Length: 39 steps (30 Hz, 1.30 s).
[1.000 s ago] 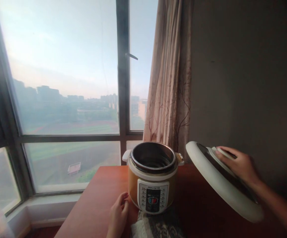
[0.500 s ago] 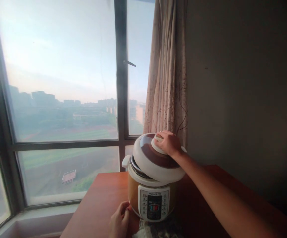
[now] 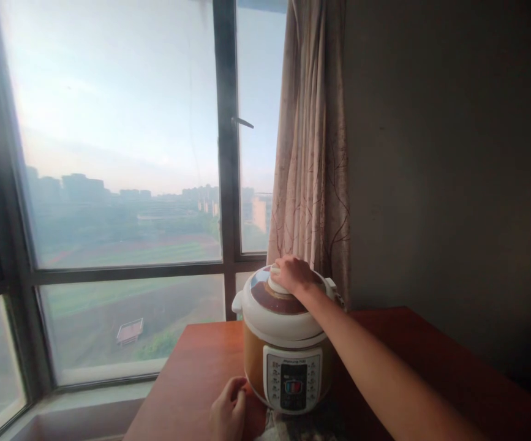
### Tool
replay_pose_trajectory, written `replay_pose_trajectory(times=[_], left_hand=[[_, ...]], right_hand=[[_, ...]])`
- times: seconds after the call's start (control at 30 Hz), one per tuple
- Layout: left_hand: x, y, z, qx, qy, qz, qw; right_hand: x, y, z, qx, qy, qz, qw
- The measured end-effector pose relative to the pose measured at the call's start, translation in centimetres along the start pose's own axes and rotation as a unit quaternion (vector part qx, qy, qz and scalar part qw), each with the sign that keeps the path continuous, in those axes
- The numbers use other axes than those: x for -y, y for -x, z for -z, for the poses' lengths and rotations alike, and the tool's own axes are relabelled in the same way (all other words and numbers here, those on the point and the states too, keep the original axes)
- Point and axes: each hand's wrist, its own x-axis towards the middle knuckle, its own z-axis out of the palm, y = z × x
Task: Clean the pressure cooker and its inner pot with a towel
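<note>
We saw an electric pressure cooker [image 3: 288,352] standing upright on the reddish-brown table [image 3: 192,373], near its far edge by the window and close to the curtain. Its body was amber-orange with a white band at the top and small white side handles. A white control panel [image 3: 293,383] with a dark display and rows of small buttons faced us at the front. The lid [image 3: 278,306] sat level on the pot, covering the opening; it was white around the rim, dark brown across the top, with a white knob at the centre, mostly hidden under our fingers.
</note>
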Motion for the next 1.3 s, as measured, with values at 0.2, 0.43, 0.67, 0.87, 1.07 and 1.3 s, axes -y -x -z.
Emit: replay_pose_trajectory(times=[0.2,0.43,0.67,0.87,1.07,1.3], left_hand=[[-0.1,0.1,0.2,0.008,0.0,0.0,1.0],[0.4,0.2,0.2,0.02,-0.017,-0.003,1.0],[0.3,0.5,0.1,0.029,-0.017,-0.005,0.999],[0.6,0.4,0.0,0.041,-0.012,-0.009,0.999],[0.7,0.4,0.2,0.037,-0.025,-0.001,0.999],[1.3,0.2,0.1,0.04,-0.01,-0.017,0.999]], right_hand=[[-0.6,0.2,-0.7,0.005,0.005,-0.022,1.0],[-0.6,0.2,-1.1,0.013,-0.003,-0.027,1.0],[-0.6,0.2,-0.8,0.019,-0.007,-0.022,1.0],[-0.7,-0.1,-0.9,0.032,-0.012,-0.014,0.999],[-0.4,-0.1,-1.4,0.03,-0.014,-0.037,0.999],[-0.1,0.0,-1.6,0.022,-0.025,-0.055,0.998]])
